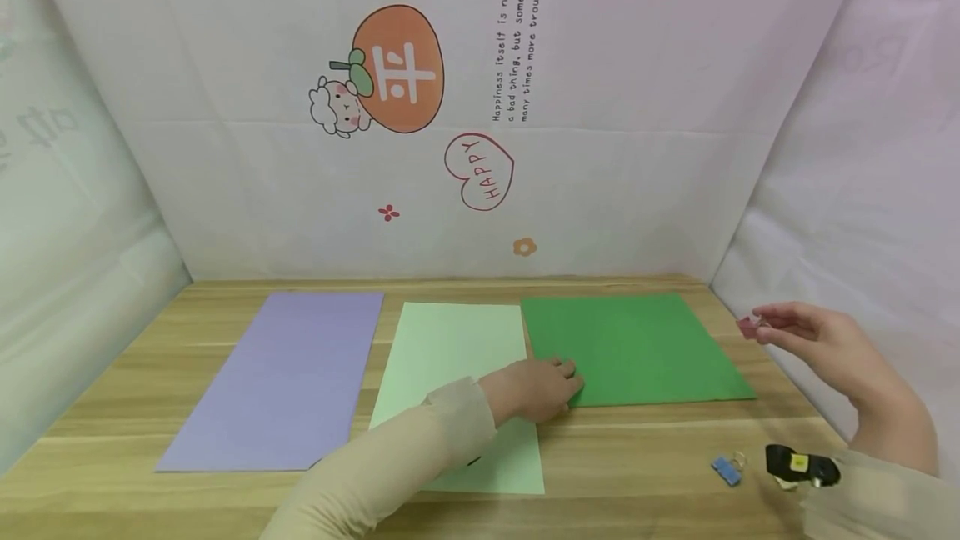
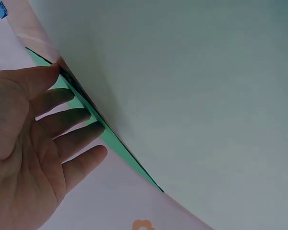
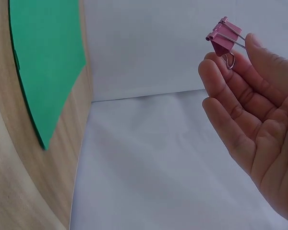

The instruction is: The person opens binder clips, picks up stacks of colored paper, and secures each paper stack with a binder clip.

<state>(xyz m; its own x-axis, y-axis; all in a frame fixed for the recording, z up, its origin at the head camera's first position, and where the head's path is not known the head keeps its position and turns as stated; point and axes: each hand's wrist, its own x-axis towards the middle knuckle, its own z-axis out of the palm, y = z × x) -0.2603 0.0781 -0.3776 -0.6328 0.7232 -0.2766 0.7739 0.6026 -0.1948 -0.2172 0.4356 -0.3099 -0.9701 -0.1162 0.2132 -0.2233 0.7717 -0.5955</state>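
Note:
My left hand (image 1: pixel 536 390) rests at the near left corner of a dark green sheet (image 1: pixel 637 348), its forearm crossing a pale green sheet (image 1: pixel 457 348). In the left wrist view its fingers lie loosely extended against the green sheet (image 2: pixel 113 141), with the thumb at the edge. Over the table's right side, my right hand (image 1: pixel 832 348) holds a pink binder clip (image 3: pixel 225 36) in the air. Thumb and fingers pinch the clip's wire handles, and the clip's body points away from the palm. The left forearm hides part of the pale green sheet.
A purple sheet (image 1: pixel 285 382) lies flat at the left. On the wooden table (image 1: pixel 630 473), a blue binder clip (image 1: pixel 727 470) lies near the right wrist strap (image 1: pixel 802 465). A small pale item (image 1: pixel 786 483) shows partly beneath the strap. White printed cloth (image 1: pixel 600 132) walls the back and sides.

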